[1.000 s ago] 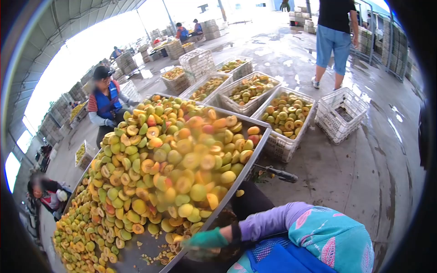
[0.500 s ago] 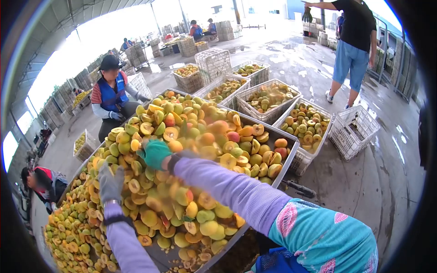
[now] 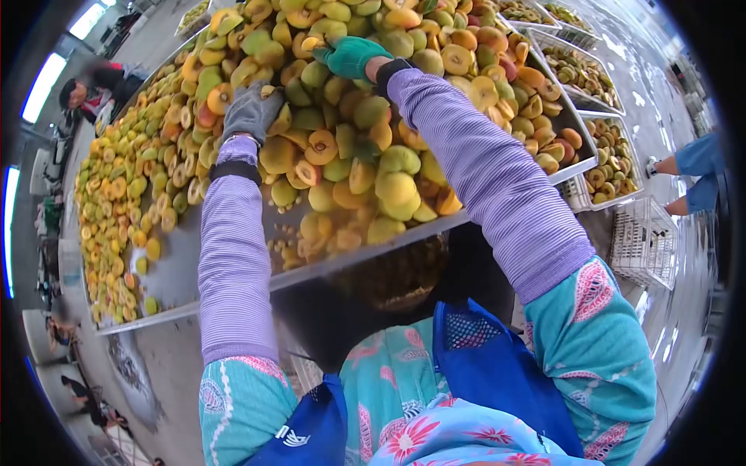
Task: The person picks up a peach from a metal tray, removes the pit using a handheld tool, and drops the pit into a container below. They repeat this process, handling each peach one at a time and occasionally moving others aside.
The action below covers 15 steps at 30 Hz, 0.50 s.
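Note:
A heap of yellow-green peach halves (image 3: 320, 146), some showing pits or hollow centres, covers much of a metal sorting table (image 3: 185, 260). My left hand (image 3: 252, 111), in a grey glove, rests in the near side of the heap. Its fingers curl in, and a small yellow piece of fruit (image 3: 268, 92) shows by the thumb. Further along the heap, my right hand (image 3: 353, 58) wears a green glove. Its fingers close around a small yellow peach half (image 3: 312, 43). Fruit partly hides both sets of fingertips.
Crates of peach halves (image 3: 579, 74) line the table's right side. A white plastic crate (image 3: 643, 242) stands on the wet floor beside a person's legs (image 3: 695, 172). Another person (image 3: 105, 85) is at the table's far left. The raised table rim (image 3: 373, 255) runs before me.
The view has tilted down, bringing my torso and the near table rim into sight. My left hand's spread fingers have curled into the fruit; the right hand stays over the heap.

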{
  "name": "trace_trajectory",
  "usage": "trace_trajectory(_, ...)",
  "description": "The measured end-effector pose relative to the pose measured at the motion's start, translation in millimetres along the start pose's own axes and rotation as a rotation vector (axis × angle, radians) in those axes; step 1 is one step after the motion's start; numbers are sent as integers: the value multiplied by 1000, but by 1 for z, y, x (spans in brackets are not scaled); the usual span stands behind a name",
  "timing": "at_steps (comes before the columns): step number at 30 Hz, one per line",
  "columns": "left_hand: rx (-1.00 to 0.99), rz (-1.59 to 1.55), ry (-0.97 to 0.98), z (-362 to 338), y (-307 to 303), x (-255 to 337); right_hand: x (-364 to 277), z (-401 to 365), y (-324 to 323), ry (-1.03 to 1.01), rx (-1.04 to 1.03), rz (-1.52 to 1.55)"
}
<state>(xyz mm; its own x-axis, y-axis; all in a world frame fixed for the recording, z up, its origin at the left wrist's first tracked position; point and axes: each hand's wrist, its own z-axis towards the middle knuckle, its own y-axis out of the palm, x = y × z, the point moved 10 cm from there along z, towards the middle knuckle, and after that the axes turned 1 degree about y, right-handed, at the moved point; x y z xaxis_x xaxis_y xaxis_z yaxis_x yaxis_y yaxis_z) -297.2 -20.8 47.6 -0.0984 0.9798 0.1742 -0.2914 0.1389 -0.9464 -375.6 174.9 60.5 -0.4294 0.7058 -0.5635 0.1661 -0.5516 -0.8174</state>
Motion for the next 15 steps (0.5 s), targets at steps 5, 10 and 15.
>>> trace_trajectory(5, -125, 81, -189, -78, 12, -48, -36, -38, 41, -109, -124, -75)
trace_trajectory(10, 46, 46, -129, -146, -9, -46, -83, -53, 48, -279, 16, -108)
trace_trajectory(15, 282, -264, -172, -160, -57, -43, -103, -109, -35, -253, 304, 262)
